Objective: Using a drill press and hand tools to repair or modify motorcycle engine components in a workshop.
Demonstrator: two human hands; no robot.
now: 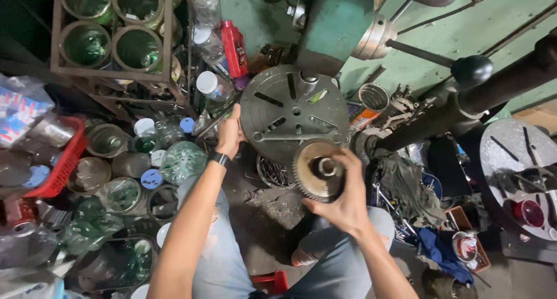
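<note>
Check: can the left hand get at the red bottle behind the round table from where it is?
Probably yes. The left hand rests on the edge of the round slotted table, and the red bottle stands upright just beyond it. Clear bottles crowd its near side, so reaching over them looks needed.

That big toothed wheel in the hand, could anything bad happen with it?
Maybe. The right hand alone holds the gear at the edge of the round slotted table; it looks heavy, so it could slip and fall toward the person's knees. Its teeth might scrape the fingers. The left hand grips the table's rim and could get pinched there.
</note>
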